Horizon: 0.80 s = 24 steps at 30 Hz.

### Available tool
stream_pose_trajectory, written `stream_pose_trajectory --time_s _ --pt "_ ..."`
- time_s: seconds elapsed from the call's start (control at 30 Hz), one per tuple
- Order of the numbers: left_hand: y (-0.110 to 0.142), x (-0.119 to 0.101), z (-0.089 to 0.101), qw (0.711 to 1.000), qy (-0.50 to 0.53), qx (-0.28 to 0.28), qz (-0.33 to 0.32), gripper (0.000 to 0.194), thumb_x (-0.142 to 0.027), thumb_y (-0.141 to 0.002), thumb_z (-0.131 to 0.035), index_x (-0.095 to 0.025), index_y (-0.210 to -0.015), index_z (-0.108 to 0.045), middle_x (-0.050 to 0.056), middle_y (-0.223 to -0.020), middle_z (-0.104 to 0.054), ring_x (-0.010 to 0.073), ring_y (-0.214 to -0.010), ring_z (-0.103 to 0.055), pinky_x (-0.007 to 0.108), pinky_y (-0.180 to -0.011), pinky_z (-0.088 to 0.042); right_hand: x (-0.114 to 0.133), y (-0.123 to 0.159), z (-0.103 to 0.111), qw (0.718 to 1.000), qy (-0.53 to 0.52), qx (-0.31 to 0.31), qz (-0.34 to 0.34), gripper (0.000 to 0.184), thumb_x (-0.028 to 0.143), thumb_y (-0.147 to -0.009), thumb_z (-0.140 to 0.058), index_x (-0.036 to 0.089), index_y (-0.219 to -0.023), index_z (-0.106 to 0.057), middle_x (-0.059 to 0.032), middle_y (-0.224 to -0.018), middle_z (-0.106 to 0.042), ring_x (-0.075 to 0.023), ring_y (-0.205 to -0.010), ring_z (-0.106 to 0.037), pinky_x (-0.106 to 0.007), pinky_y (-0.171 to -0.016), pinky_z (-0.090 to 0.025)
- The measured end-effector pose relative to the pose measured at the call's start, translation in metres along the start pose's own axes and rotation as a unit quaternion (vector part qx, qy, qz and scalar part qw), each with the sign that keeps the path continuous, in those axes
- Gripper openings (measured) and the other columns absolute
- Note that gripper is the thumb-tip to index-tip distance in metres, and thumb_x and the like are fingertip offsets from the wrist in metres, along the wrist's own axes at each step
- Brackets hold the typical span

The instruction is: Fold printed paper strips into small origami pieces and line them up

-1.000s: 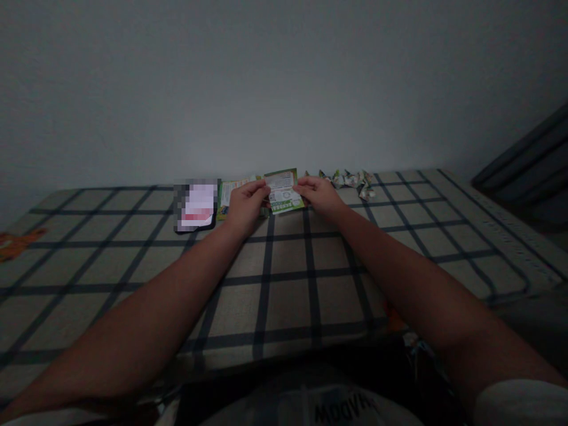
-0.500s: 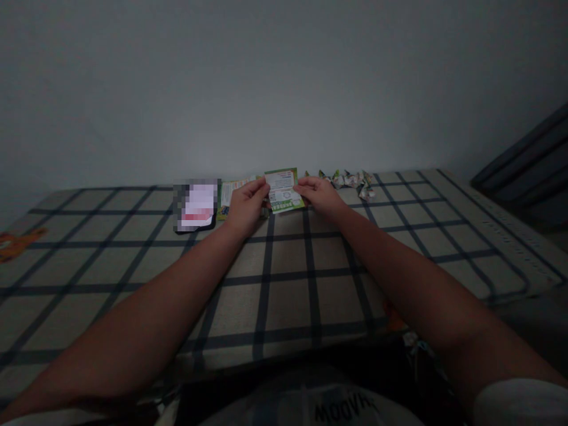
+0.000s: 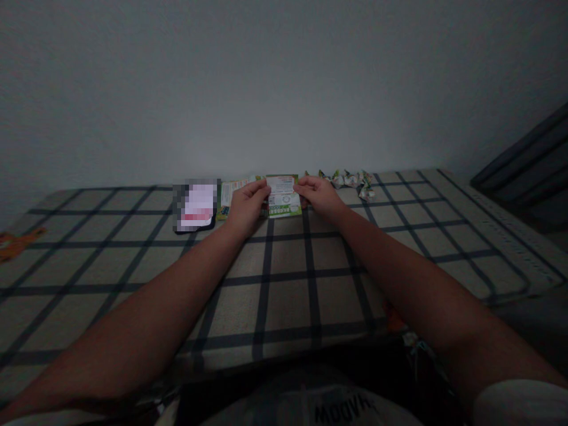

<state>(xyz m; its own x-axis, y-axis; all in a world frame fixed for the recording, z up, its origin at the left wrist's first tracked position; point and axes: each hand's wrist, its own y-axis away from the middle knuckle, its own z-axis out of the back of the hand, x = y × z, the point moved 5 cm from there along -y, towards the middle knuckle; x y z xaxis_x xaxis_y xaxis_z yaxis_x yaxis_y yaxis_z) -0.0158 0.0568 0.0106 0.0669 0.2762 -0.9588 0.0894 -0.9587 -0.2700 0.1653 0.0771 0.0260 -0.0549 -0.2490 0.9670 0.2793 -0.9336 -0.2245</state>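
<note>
A small printed green-and-white paper [image 3: 284,196] is stretched between my hands just above the tablecloth, its text side facing me. My left hand [image 3: 247,204] pinches its left edge between thumb and fingers. At the opposite edge, my right hand [image 3: 320,196] holds it in a similar pinch. Another printed green-edged sheet [image 3: 229,195] lies to the left, partly covered by my left hand. Beyond my right hand sit several small crumpled or folded pieces [image 3: 350,179] with green and white print, too dim to name exactly.
A phone-like dark-edged device [image 3: 195,207] with a blurred, lit screen lies left of the sheets. The checked tablecloth [image 3: 284,296] spreads over the table up to a plain wall [image 3: 284,89]. An orange patch [image 3: 20,244] shows at the left edge.
The paper has tipped and levelled a little between my hands, its lower edge now slightly nearer me. Both hands keep their grip in almost the same place.
</note>
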Motion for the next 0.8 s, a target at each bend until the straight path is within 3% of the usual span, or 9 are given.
stream_pose_trajectory --time_s 0.23,0.53,0.8 --pt "-0.0013 0.0011 0.0019 1.0 0.012 -0.009 -0.016 0.033 -0.039 -0.073 -0.076 -0.019 -0.098 -0.077 0.007 -0.096 -0.076 0.0175 -0.077 -0.068 0.029 -0.065 -0.055 -0.0032 -0.0011 0.0 1.0 -0.018 0.004 -0.014 0.015 0.027 -0.083 -0.068 0.018 -0.075 -0.059 0.0036 -0.064 -0.059 -0.0068 -0.051 -0.049 -0.02 -0.049 -0.043" --pt "-0.0075 0.0047 0.0077 0.999 0.008 -0.037 -0.024 0.028 -0.03 -0.072 -0.073 -0.019 -0.097 -0.079 0.006 -0.088 -0.076 0.0167 -0.073 -0.068 0.03 -0.068 -0.057 -0.0046 -0.0017 -0.0023 1.0 -0.002 0.026 -0.011 0.013 0.026 -0.085 -0.066 0.017 -0.077 -0.061 0.0039 -0.063 -0.059 -0.0071 -0.049 -0.047 -0.021 -0.05 -0.041" --pt "-0.0013 0.0025 0.0057 0.998 0.021 -0.051 -0.017 0.037 -0.039 -0.07 -0.079 -0.018 -0.101 -0.077 0.008 -0.098 -0.077 0.0186 -0.079 -0.069 0.029 -0.066 -0.057 -0.0027 -0.0014 -0.0018 1.0 -0.011 0.016 -0.016 0.009 0.021 -0.085 -0.064 0.016 -0.078 -0.062 0.0037 -0.063 -0.059 -0.0069 -0.05 -0.048 -0.02 -0.05 -0.041"
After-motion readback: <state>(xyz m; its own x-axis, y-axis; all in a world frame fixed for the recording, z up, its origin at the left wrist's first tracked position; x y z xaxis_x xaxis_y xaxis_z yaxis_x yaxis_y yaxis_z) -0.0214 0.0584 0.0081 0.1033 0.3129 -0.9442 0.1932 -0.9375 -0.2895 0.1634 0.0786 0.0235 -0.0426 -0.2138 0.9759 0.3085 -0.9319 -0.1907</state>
